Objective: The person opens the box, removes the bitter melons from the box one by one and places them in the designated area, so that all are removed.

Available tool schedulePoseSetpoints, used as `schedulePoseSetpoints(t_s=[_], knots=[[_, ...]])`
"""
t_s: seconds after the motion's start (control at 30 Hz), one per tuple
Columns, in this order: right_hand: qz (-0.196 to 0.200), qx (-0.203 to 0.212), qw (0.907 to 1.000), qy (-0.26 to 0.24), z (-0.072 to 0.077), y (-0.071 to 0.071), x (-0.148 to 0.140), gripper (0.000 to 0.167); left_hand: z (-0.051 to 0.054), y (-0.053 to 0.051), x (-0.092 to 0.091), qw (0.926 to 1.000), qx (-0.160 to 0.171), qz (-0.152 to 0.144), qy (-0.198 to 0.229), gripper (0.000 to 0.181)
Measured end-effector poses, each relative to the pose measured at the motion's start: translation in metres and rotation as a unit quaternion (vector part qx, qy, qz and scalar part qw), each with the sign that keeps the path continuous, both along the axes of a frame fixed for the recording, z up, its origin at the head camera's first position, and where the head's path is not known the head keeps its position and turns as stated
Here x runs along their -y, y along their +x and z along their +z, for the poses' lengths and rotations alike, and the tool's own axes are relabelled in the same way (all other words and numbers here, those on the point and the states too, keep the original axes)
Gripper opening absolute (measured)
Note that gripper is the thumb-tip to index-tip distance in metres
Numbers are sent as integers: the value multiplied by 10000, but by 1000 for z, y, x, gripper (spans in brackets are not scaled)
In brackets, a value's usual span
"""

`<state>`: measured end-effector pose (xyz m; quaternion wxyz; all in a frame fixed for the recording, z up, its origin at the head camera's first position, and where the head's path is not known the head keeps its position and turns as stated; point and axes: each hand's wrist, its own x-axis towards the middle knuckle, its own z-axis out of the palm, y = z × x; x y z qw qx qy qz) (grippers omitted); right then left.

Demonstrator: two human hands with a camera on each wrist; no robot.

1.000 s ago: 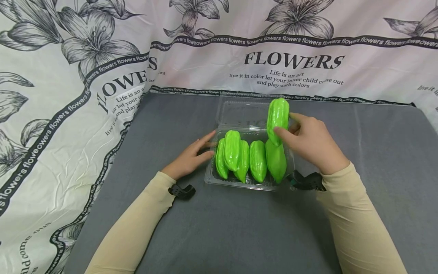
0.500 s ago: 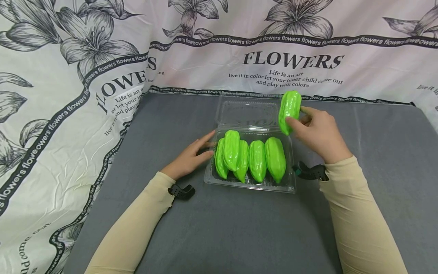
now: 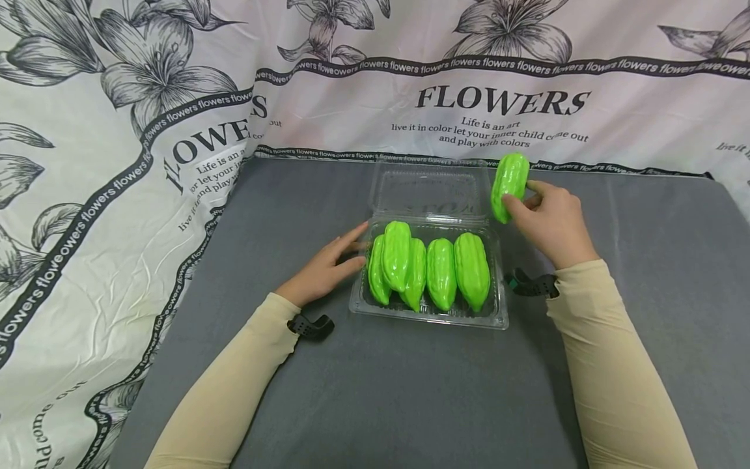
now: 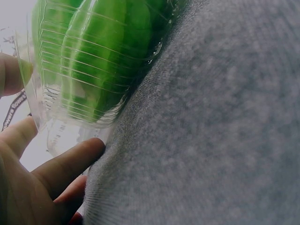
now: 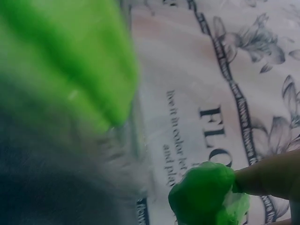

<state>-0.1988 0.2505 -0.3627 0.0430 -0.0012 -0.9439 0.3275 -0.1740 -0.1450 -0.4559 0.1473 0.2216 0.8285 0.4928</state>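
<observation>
In the head view, my right hand (image 3: 555, 225) pinches a bright green ribbed fruit, like a star fruit (image 3: 511, 187), between thumb and fingers. It is held up beyond the back right of a clear plastic clamshell box (image 3: 430, 318). Several like fruits (image 3: 472, 270) lie in the box, one on top of others at the left. My left hand (image 3: 324, 270) rests against the box's left side with fingers extended; in the left wrist view, the thumb touches the rim (image 4: 28, 89). The right wrist view shows the held fruit (image 5: 204, 194) by a fingertip.
The box's clear lid (image 3: 430, 185) stands open behind it. A grey cloth (image 3: 422, 397) covers the table. A white flower-printed curtain (image 3: 351, 124) hangs along the back and left.
My right hand has carried the held fruit up and to the right, away from over the box. My left hand has stayed at the box's left side.
</observation>
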Motion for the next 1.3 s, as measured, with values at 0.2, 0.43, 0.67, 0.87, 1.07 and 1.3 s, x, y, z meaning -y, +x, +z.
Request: schedulePoseSetpoints(t_s=[0.2,0.43,0.67,0.87,1.07,1.3], knots=[[-140,41,9998,109,-11,-6,-6,70,2,0,0,10000,76,6,-11,67],[-209,71,9995,206,-24,-14,-13,71,3,-1,-1,10000,54,16,-42,67],[-233,116,9994,219,-36,-16,-17,70,4,1,-1,10000,86,7,-17,67],[-228,155,9994,212,-45,-19,-19,69,4,1,-1,10000,41,-9,33,67],[-147,-131,9992,356,-53,-20,-20,55,3,1,-1,10000,5,-25,4,67],[-76,-438,9979,462,-59,-21,-19,40,2,1,0,10000,-34,-11,-69,66]])
